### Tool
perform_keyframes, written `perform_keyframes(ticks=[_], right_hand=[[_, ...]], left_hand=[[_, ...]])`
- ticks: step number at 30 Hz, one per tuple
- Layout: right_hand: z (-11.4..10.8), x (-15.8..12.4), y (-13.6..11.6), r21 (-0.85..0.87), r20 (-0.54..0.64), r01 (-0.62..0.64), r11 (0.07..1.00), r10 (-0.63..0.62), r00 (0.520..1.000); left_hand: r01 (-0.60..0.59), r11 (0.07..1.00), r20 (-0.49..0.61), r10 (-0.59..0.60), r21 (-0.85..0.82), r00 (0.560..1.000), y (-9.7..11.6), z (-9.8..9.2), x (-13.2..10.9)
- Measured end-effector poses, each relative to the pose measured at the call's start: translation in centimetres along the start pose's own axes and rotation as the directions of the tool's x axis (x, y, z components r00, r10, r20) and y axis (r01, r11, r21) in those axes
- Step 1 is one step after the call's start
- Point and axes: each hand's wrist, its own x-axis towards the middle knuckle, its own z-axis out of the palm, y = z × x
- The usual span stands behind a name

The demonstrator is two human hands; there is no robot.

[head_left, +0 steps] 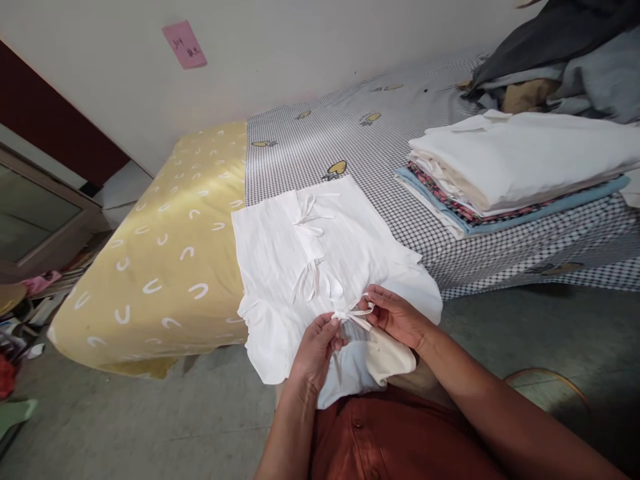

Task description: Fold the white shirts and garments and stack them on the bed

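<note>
A white blouse [270, 250] with bow ties down its front lies over the edge of the bed, its near end hanging toward me. Two tied bows [310, 273] show farther up the front. At the near end, my left hand [320, 340] pinches the knot of a third bow [345, 315]. My right hand [395, 313] grips a loop of that same white tie between thumb and fingers, to the right of the knot. A cream flap of cloth [390, 357] hangs below my right hand.
On the bed's checked sheet [310, 150], a stack of folded clothes [510, 167] sits at the right. Dark and grey garments [555, 60] are heaped behind it. A yellow patterned cover [165, 253] drapes the left end. Various items [30, 327] lie at far left.
</note>
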Motion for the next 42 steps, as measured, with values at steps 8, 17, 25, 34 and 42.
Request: perform_keyframes(ticks=[8, 17, 25, 34, 42], right_hand=[[0.1, 0.0, -0.1, 0.027, 0.027, -0.017, 0.999, 0.016, 1.000], [0.2, -0.2, -0.3, 0.011, 0.062, -0.043, 0.999, 0.043, 0.997], [-0.7, 0.1, -0.3, 0.167, -0.059, -0.040, 0.985, 0.050, 0.997], [0.0, -0.2, 0.1, 0.202, -0.263, 0.135, 0.970, -0.079, 0.962], [0.4, -0.4, 0.7, 0.188, -0.346, 0.264, 0.946, -0.188, 0.919]], left_hand=[[-0.077, 0.965, 0.056, 0.065, 0.252, 0.996, -0.5, 0.0, 0.1], [-0.066, 0.941, 0.032, 0.059, 0.332, 0.998, -0.6, 0.6, 1.9], [0.029, 0.988, 0.020, -0.032, 0.151, 0.999, -0.1, 0.3, 1.5], [-0.124, 0.991, -0.151, 0.116, -0.049, 0.982, -0.7, 1.0, 1.3], [-0.164, 0.953, -0.318, 0.078, -0.253, 0.945, -0.6, 2.2, 1.3]])
